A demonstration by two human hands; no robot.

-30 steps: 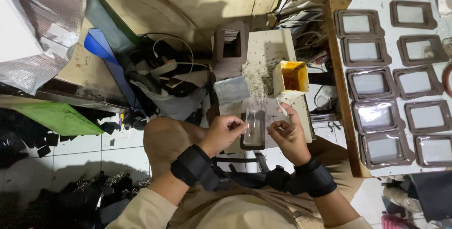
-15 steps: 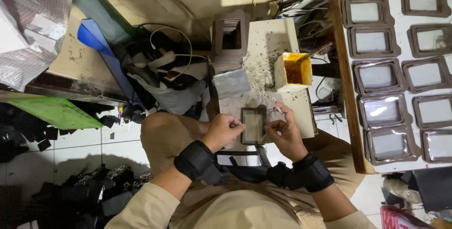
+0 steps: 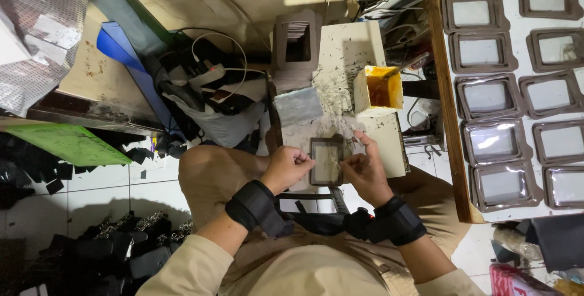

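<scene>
Head view. Small worktop (image 3: 359,46): pale slab, heavily speckled with dark residue, at 12 o'clock from the hands. On it: a yellow-stained open box (image 3: 378,89) at 1 o'clock, a grey block (image 3: 298,106) at 11 o'clock, and a stack of brown frames (image 3: 296,45) standing beyond.

Dark rectangular frame with clear window (image 3: 326,161): held upright over the near edge of the worktop, between both hands. Left hand (image 3: 288,167): curled closed on the frame's left edge. Right hand (image 3: 362,171): fingers pinching the right edge, index finger raised. Black straps on both wrists.

Board (image 3: 447,119) at 3 o'clock: wooden rim, white face, rows of finished brown frames (image 3: 490,97) with clear windows.

Room: white tiled floor (image 3: 103,186); green sheet (image 3: 67,144) at 9 o'clock; black cut scraps (image 3: 91,253) at 8 o'clock; tangled cables and straps (image 3: 207,89) at 10 o'clock.
</scene>
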